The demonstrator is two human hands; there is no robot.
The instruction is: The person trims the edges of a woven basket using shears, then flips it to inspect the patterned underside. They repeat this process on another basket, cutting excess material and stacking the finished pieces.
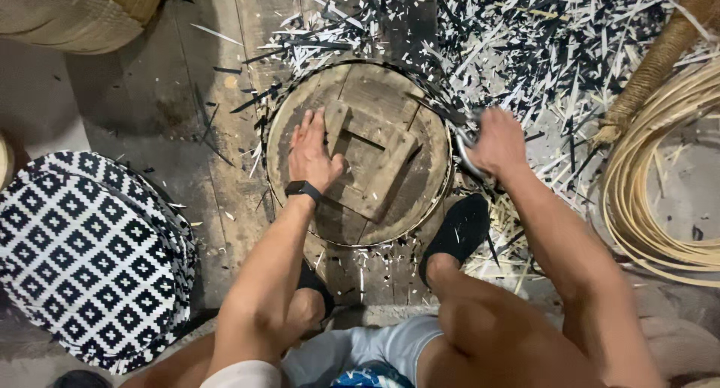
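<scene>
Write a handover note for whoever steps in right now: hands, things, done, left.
Left hand: flat on the round wooden form, pressing it to the floor.
Right hand: closed on a metal cutter at the form's right rim.
The form sits between the feet; a thin band runs round its rim.
Done: many cut strip ends already litter the floor.
Left: cannot tell how much of the rim remains untrimmed.
Nearby: patterned woven stack to the left, cane coil to the right.

Dim, soft light — slight motion blur
</scene>
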